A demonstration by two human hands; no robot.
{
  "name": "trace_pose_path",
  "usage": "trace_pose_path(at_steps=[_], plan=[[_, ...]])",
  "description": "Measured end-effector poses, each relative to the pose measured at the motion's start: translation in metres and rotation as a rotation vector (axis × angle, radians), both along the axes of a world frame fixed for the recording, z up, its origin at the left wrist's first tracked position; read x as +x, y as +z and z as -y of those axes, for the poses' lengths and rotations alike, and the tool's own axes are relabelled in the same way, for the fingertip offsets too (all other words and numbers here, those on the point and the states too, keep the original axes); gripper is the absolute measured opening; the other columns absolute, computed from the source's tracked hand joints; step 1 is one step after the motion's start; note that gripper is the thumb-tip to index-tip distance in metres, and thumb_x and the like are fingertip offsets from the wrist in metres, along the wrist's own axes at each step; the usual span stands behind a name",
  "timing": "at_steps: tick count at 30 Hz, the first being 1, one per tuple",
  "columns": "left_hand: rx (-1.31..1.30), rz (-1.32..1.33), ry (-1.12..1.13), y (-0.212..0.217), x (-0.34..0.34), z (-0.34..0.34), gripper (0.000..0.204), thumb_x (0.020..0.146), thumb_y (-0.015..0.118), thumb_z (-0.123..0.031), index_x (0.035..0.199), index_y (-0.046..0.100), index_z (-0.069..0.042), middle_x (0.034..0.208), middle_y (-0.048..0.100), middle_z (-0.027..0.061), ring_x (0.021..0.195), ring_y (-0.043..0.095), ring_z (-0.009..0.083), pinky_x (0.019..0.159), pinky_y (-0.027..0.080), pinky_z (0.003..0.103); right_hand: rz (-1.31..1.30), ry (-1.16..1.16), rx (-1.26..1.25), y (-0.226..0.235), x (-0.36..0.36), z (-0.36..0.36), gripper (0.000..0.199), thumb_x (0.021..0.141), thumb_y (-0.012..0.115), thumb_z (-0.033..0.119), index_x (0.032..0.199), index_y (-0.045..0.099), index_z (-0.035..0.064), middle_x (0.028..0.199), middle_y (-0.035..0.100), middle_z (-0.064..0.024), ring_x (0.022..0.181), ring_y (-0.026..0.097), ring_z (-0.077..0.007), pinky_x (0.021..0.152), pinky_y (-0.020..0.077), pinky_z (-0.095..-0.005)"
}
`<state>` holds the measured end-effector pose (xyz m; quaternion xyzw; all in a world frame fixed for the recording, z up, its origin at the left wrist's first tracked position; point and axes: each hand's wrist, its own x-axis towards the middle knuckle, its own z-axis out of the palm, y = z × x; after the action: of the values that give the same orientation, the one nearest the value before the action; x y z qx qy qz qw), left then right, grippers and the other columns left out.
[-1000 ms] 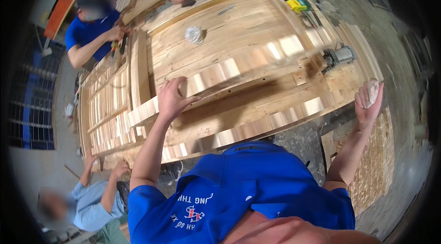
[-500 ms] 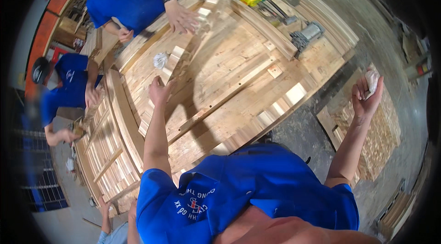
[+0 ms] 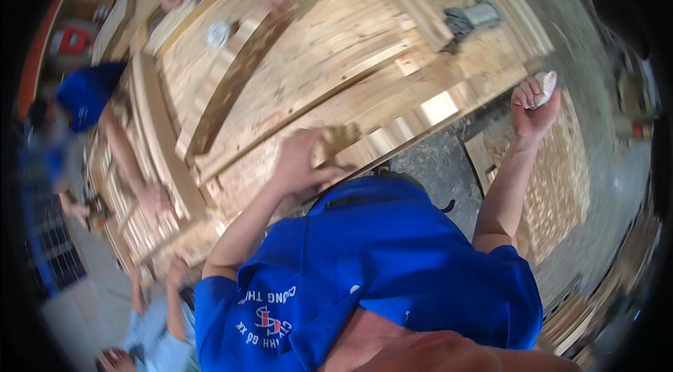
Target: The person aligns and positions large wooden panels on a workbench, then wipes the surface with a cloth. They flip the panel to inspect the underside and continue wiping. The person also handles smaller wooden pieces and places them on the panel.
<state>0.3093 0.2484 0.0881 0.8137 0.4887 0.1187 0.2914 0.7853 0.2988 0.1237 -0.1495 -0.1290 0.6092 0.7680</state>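
from the head, a fisheye looks down over the timber point(image 3: 392, 102).

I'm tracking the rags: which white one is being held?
The white rag in the wearer's right hand; the other white rag lies on the wooden panel, no hand touching it.

The slat point(image 3: 410, 125) is wood, banded crosswise in at least 2 tones, pale cream and tan. It lies along the near edge of the desk point(image 3: 501, 57), slanting from lower left to upper right, its left part at the left hand point(image 3: 300, 162), blurred there. The wad point(image 3: 546, 88) is white and crumpled, held in the right hand point(image 3: 531, 117), just beyond the desk's right corner.
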Motion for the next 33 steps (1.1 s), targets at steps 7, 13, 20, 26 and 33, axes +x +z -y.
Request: trace_pose_path(at_steps=[7,13,20,26,33], plan=[[0.029,-0.191,0.182,-0.027,0.036,0.062,0.064,0.065,0.074,-0.031,0.118,0.047,-0.008,0.1,0.059,0.0103,0.097,0.057,0.0286,0.082,0.045,0.042,0.046,0.211,-0.003,-0.003,-0.027,-0.064,0.031,0.09,0.044,0.035,0.084,0.042,0.0047,0.071,0.038,-0.0054,0.054,0.031,-0.0131,0.048,0.027,-0.0272],[0.18,-0.144,0.223,0.001,0.023,0.06,0.059,0.063,0.075,-0.03,0.113,0.049,-0.012,0.094,0.059,0.0073,0.091,0.06,0.0267,0.075,0.048,0.041,0.069,0.223,0.086,0.017,-0.034,-0.076,0.031,0.091,0.042,0.035,0.09,0.046,0.0044,0.068,0.035,-0.0043,0.053,0.03,-0.0142,0.047,0.0249,-0.0276],[0.297,-0.174,0.194,0.027,0.003,0.037,0.061,0.062,0.077,-0.031,0.114,0.05,-0.015,0.095,0.06,0.0059,0.091,0.06,0.0253,0.075,0.048,0.04,0.06,0.231,0.173,0.036,-0.037,-0.052,0.025,0.09,0.046,0.029,0.092,0.048,0.0042,0.068,0.036,-0.0029,0.053,0.029,-0.0134,0.047,0.0248,-0.0271],[0.3,-0.221,0.169,0.026,-0.023,0.024,0.062,0.063,0.076,-0.032,0.117,0.051,-0.016,0.1,0.061,0.0048,0.098,0.059,0.0245,0.08,0.046,0.041,0.058,0.104,0.164,0.04,-0.03,-0.025,0.025,0.088,0.049,0.027,0.092,0.046,0.0024,0.068,0.036,-0.0036,0.052,0.03,-0.013,0.047,0.0243,-0.0259],[0.256,-0.128,0.155,0.0,-0.043,0.007,0.06,0.065,0.075,-0.033,0.116,0.052,-0.012,0.103,0.061,0.0095,0.099,0.058,0.0296,0.082,0.047,0.042,0.136,-0.01,0.181,0.039,-0.015,0.012,0.023,0.087,0.049,0.029,0.09,0.048,0.0062,0.068,0.038,-0.0028,0.052,0.032,-0.0135,0.046,0.026,-0.0275]])
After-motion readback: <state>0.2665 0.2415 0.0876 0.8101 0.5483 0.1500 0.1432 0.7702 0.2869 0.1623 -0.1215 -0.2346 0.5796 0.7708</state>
